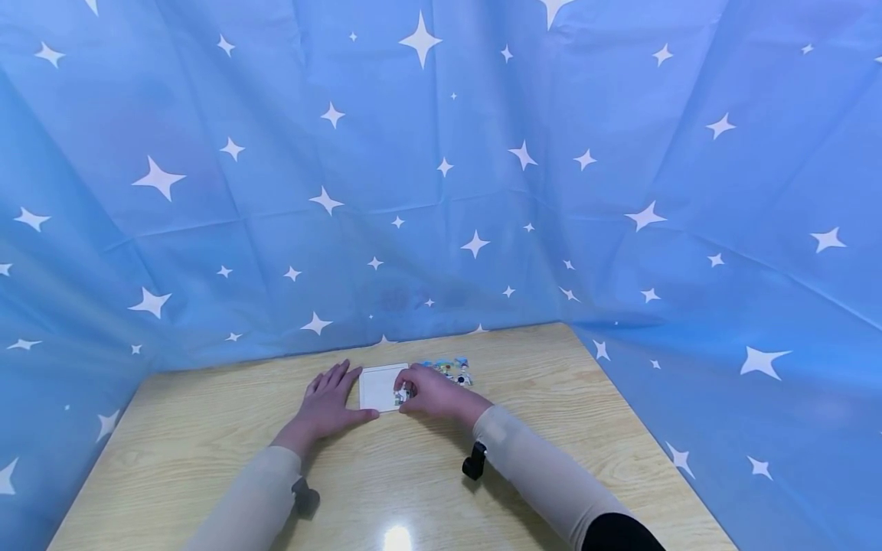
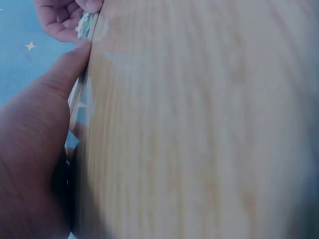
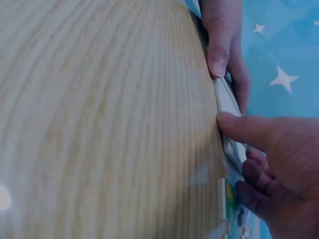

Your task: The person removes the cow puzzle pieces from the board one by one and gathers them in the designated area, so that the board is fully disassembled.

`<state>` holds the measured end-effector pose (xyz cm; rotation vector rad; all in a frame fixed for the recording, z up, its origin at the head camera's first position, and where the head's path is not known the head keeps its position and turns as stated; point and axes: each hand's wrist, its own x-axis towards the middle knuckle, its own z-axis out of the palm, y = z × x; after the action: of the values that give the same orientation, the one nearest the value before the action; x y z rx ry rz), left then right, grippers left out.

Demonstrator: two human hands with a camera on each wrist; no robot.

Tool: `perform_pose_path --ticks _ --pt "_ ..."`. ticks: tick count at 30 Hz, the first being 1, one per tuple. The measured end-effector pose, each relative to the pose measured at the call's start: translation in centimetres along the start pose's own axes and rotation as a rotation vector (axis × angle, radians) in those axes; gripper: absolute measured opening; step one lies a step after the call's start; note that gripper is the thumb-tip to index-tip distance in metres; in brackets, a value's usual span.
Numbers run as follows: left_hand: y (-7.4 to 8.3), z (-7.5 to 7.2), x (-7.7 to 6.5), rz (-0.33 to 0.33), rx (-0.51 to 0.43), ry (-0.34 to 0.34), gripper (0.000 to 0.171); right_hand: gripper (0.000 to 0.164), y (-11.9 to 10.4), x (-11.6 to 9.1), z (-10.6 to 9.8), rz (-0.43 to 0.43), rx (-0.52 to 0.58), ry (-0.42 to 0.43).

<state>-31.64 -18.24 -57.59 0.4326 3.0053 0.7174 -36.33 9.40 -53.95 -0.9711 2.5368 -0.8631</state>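
Note:
A shallow white tray (image 1: 378,388) lies flat on the wooden table. My left hand (image 1: 329,405) rests at its left side, fingers stretched out along the edge and thumb touching the near left corner. At the tray's right side my right hand (image 1: 432,394) bends its fingers and thumb round a small printed jigsaw piece (image 1: 399,397) over the near right corner. That piece (image 2: 85,24) also shows between the right fingers in the left wrist view. In the right wrist view the right thumb (image 3: 233,121) touches the tray's near edge (image 3: 228,102).
Several colourful jigsaw pieces (image 1: 455,370) lie right of the tray, partly behind the right hand. The wooden table (image 1: 386,482) ends at a blue star-patterned curtain (image 1: 386,252) along the back and sides.

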Motion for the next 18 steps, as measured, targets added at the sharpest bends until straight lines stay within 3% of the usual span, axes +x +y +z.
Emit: perform_pose_path --ticks 7,18 --pt "0.15 -0.08 -0.02 0.001 -0.001 0.003 0.11 0.028 0.2 0.3 -0.29 0.003 -0.006 -0.016" --pt "-0.2 0.2 0.2 -0.004 0.011 0.007 0.112 0.031 0.49 -0.25 0.0 -0.052 0.018 0.048"
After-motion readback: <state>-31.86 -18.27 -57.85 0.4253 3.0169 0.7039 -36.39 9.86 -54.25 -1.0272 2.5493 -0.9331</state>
